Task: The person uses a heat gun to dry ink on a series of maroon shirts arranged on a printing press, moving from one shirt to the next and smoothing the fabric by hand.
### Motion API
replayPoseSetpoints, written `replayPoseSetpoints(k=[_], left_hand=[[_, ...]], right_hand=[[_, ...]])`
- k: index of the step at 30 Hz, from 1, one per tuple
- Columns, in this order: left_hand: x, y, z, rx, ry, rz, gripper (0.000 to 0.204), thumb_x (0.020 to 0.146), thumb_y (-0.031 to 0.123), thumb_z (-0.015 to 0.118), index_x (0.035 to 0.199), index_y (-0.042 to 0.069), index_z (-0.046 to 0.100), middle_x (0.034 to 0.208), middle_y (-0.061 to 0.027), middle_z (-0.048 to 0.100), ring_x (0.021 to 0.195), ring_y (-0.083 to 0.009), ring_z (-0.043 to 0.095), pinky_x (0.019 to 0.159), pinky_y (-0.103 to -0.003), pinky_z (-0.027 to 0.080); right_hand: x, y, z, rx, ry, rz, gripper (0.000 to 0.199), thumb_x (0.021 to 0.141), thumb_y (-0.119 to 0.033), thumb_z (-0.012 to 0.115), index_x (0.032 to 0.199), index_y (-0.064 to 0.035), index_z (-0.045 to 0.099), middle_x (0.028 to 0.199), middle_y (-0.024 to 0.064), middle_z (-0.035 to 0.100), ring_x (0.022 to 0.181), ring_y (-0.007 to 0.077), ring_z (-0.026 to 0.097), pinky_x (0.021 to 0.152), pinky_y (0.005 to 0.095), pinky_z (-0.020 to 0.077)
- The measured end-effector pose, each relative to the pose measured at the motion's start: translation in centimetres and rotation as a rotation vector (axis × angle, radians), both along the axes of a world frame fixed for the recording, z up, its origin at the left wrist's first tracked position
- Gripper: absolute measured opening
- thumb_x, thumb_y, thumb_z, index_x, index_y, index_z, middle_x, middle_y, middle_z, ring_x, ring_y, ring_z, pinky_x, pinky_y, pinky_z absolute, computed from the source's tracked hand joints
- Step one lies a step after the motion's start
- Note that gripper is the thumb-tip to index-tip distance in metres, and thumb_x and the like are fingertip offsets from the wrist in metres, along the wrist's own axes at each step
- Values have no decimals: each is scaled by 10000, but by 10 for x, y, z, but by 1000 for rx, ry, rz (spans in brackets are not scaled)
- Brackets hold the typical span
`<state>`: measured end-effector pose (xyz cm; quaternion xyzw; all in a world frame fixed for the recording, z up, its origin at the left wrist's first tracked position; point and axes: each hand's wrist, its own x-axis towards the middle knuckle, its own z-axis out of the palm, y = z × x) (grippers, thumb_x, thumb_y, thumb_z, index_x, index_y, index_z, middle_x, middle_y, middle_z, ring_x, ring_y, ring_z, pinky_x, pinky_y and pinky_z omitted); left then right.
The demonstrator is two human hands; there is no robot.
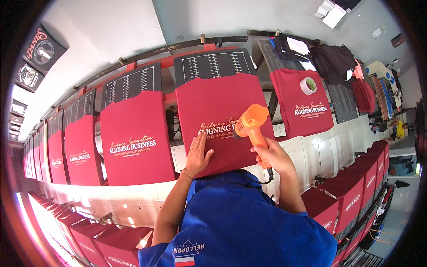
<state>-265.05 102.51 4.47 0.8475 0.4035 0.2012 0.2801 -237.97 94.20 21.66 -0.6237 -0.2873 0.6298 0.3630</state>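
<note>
Two hands: both are working over the same dark red shirt [222, 115], which is lying stretched on a printing board straight ahead of the person.
Left hand [199, 153]: it is lying flat on the lower left part of the shirt, fingers spread apart and gripping nothing, pressing on the cloth just below and left of the pale printed lettering.
Right hand [272, 153]: its fingers are wrapping tightly around the handle of an orange heat gun [250, 122], closed on it.
Heat gun: its nozzle is pointing down and left at the printed lettering, sitting just above the cloth; whether it is touching the shirt cannot be told. A dark cord is hanging from the bottom of the handle.
Neighbouring shirts: a second red shirt [135, 140] with white lettering is sitting on the board to the left, and a third red shirt [302, 107] is sitting on the board to the right, each apart from the hands.
Tape roll [308, 85]: a white roll is resting on the upper part of the right-hand shirt.
Row of boards: more red shirts are running off along the left, curving toward the rim.
Blue sleeve [240, 222]: the person's blue top is filling the lower middle.
</note>
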Motion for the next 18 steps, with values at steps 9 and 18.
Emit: replayPoseSetpoints(k=[9, 18], left_hand=[[-33, -44, 25, -193, -273, 171, 412, 949, 193, 546, 1287, -40, 510, 1208, -235, 584, 1143, -389, 556, 1002, -435, 422], [-138, -201, -1, -665, -31, 696, 395, 1009, 269, 443, 823, -36, 611, 683, -174, 600, 622, -287, 603, 616, -394, 468]], right_hand=[[-11, 5, -8, -20, -36, 50, 354, 926, -163, 589, 1224, 6, 501, 955, 57, 606, 668, 95, 567, 553, 259, 503], [-24, 18, 1, -14, -24, 116, 329, 925, -175, 587, 1193, 2, 516, 971, 63, 611, 665, 97, 569, 580, 272, 517]])
